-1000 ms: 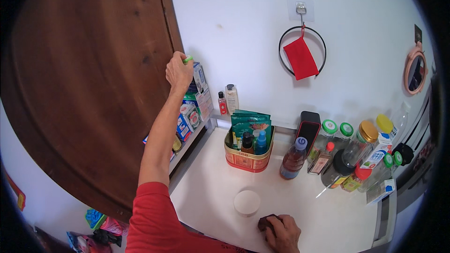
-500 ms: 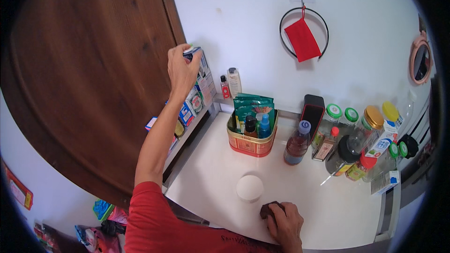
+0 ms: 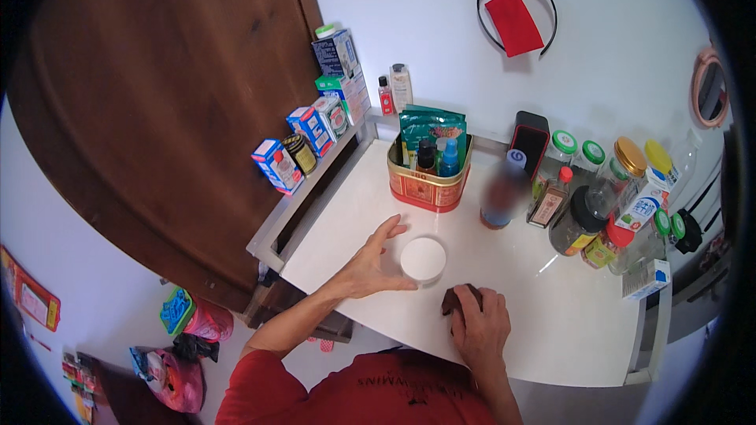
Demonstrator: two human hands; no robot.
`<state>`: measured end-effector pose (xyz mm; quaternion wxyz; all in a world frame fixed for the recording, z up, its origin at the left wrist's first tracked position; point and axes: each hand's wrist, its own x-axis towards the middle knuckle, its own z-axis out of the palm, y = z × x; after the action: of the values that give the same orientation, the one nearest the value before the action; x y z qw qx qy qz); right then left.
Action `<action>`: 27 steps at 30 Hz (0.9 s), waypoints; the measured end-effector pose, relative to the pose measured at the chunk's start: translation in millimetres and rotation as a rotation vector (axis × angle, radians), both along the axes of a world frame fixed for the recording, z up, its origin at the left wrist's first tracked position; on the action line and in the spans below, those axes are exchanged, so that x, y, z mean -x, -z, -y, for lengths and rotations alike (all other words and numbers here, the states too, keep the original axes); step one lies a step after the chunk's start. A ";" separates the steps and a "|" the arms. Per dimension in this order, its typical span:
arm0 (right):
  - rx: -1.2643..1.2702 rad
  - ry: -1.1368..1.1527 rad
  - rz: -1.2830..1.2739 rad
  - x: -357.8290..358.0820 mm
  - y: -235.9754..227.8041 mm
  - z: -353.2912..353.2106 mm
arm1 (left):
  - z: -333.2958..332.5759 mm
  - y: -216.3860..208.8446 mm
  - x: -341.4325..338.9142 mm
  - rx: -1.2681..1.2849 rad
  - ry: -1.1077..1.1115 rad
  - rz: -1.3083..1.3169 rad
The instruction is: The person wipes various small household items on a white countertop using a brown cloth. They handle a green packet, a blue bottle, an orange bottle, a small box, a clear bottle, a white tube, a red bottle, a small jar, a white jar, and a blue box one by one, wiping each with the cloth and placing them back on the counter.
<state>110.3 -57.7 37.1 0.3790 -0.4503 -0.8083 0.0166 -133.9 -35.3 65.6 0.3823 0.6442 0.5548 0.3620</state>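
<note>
My left hand (image 3: 372, 266) is open, thumb and fingers spread beside a white round lidded container (image 3: 423, 258). Its fingertips are close to the container, and nothing is in the grasp. To the right, my right hand (image 3: 483, 321) presses a folded dark brown cloth (image 3: 459, 299) onto the white tabletop (image 3: 551, 330); part of the cloth is hidden under the fingers. Behind the container stands a red and gold tin (image 3: 427, 190) holding green packets (image 3: 433, 127), a blue spray bottle (image 3: 450, 159) and a dark bottle.
Bottles and jars crowd the right side, among them a glass jar with a gold lid (image 3: 628, 159) and a bottle of dark liquid (image 3: 501, 197). A black speaker-like box (image 3: 529, 142) stands at the back. Small boxes (image 3: 312, 131) line the left ledge, beside a wooden door (image 3: 173, 110).
My left hand has come down from the boxes on the left ledge to the white container. The right hand stays on the cloth. The view has shifted downward.
</note>
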 end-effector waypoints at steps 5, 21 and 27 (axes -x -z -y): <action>0.075 -0.051 -0.320 -6.5 3.4 0.9 | -10.1 51.8 -16.8 -0.086 -0.028 0.180; -0.300 -0.109 -0.062 60.1 -31.7 -1.0 | 18.8 62.0 -75.2 -0.578 -0.144 0.200; 0.014 -0.017 -0.093 68.4 -35.6 -28.2 | 21.1 45.9 -79.3 -0.545 -0.277 0.150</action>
<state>41.9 -29.5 72.7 0.4127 -0.4450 -0.7934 0.0465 -54.6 -56.5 19.7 0.1825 0.6128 0.4899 0.5926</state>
